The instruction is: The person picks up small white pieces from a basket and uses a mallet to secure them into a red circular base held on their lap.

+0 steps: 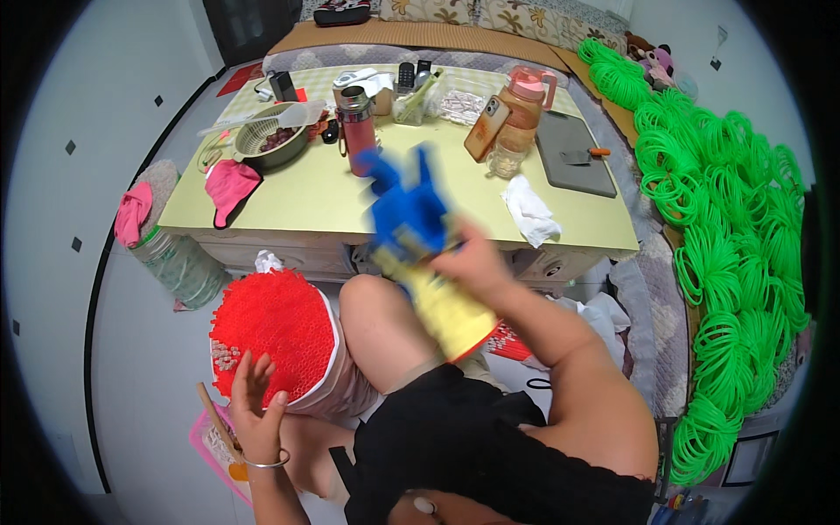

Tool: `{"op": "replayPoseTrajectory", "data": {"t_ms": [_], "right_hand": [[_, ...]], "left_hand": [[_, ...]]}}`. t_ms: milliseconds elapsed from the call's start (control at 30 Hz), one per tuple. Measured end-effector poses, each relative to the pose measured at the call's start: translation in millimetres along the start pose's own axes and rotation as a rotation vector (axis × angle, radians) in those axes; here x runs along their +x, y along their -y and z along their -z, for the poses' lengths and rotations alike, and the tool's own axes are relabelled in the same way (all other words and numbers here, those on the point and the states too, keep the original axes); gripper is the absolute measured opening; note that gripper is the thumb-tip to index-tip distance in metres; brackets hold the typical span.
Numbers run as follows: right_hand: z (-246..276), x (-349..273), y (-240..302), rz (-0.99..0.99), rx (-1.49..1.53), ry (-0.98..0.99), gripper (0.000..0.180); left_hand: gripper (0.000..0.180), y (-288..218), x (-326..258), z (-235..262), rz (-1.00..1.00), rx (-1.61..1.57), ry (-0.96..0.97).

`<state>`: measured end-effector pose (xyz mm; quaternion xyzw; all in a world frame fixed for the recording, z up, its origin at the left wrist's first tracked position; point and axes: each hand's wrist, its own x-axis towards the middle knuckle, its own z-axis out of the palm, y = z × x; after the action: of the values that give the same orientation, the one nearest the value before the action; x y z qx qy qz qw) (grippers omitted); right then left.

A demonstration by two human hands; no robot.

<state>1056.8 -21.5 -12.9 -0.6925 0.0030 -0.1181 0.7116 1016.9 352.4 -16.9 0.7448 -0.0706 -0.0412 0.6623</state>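
My right hand [475, 265] grips a work glove [453, 313] by its middle, above my lap. Its yellow cuff hangs toward me and its blue fingers point at the table, smeared by motion. My left hand [254, 429], with a bangle at the wrist, is raised with fingers apart and nothing in it. Just beyond it stands a white-lined container packed with thin red tubes [276, 328], their ends facing up. Below and left of that hand, a pink tray [203, 437] holds small pale pieces and a wooden-handled tool [217, 418].
A low yellow-topped table [306, 206] lies ahead, with a thermos [356, 131], a pink-lidded jug [518, 122] with a phone against it, a colander [276, 144] and a grey board [573, 162]. Bundles of green tubing loops [713, 254] line the right. A green bin [182, 262] stands left.
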Motion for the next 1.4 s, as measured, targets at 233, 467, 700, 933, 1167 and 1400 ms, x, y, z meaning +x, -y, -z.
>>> {"op": "replayPoseTrajectory", "data": {"t_ms": [233,467,700,933,1167,1400], "right_hand": [[232,23,2,0.533,-1.260,-0.868,0.058],[436,25,-147,-0.611,-1.353,-0.065,0.057],[391,77,-132,-0.300,-2.040,-0.321,0.048],[223,127,-100,0.198,-1.313,0.013,0.039],[1,74,-30,0.500,-1.095,0.259,0.029],[-74,45,-46,0.458,-0.897,0.453,0.028]], "left_hand": [[0.042,54,-31,77,0.149,0.101,-0.369],[0.032,55,-58,149,0.071,0.318,-0.658],[0.023,100,-154,256,0.224,0.452,-1.081],[0.042,252,-211,242,0.913,0.811,-0.629],[0.055,282,-188,208,1.196,0.679,-0.600],[0.042,267,-172,200,1.250,0.747,-0.625]]}}
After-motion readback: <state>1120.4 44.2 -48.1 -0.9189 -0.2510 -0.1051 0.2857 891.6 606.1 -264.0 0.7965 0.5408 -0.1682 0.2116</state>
